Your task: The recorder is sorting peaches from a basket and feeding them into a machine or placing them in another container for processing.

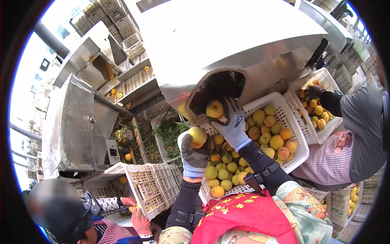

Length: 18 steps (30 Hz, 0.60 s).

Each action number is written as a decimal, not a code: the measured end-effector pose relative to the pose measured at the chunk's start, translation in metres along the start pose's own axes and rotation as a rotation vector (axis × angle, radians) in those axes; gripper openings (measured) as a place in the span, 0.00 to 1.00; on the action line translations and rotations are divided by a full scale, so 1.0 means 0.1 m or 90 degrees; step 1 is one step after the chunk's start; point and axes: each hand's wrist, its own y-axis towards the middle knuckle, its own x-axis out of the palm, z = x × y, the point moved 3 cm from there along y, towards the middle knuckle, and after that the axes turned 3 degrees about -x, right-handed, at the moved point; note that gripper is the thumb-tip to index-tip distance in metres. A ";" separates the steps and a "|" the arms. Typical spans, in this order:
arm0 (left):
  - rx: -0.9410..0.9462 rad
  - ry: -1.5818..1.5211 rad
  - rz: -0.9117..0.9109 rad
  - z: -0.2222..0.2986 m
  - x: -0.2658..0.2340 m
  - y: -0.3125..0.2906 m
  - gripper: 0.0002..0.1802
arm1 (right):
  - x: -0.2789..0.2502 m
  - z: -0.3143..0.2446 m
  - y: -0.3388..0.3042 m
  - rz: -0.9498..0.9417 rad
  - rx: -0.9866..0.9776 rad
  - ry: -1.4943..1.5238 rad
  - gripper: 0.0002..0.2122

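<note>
My left hand (192, 153), in a grey and white work glove, is closed round a yellow-green peach (198, 137) over the near crate. My right hand (232, 125), gloved in blue and grey, is farther forward, with its fingers at a yellow peach (214, 109) in front of the dark round opening (221, 87) of a metal machine (260, 61). Under my arms a white plastic crate (301, 151) is full of yellow, green and reddish peaches (277, 142). The inside of the opening is too dark to make out.
On the right, a co-worker's gloved hand (315, 92) reaches into another peach crate (325, 75). At lower left, a co-worker in pink gloves (140, 223) works by a tilted white crate (148, 191). A crate with green leaves (172, 130) stands left of my hands, beside a metal cabinet (73, 126).
</note>
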 end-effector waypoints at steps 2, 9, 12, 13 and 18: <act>0.002 0.044 0.005 0.03 -0.03 -0.03 0.30 | 0.06 -0.01 0.03 -0.013 0.001 -0.058 0.42; -0.104 0.056 0.082 -0.08 -0.05 0.01 0.26 | 0.45 0.27 0.48 0.035 -0.092 -0.117 0.36; -0.157 0.174 0.119 -0.02 0.06 0.09 0.28 | 0.06 -0.01 0.64 -0.020 -0.057 -0.026 0.34; -0.140 0.232 0.140 0.03 0.14 0.09 0.30 | -0.07 -0.06 0.49 -0.085 -0.035 0.075 0.34; 0.010 0.511 0.071 0.16 0.14 0.14 0.32 | -0.09 -0.39 -0.31 -0.231 -0.161 0.090 0.44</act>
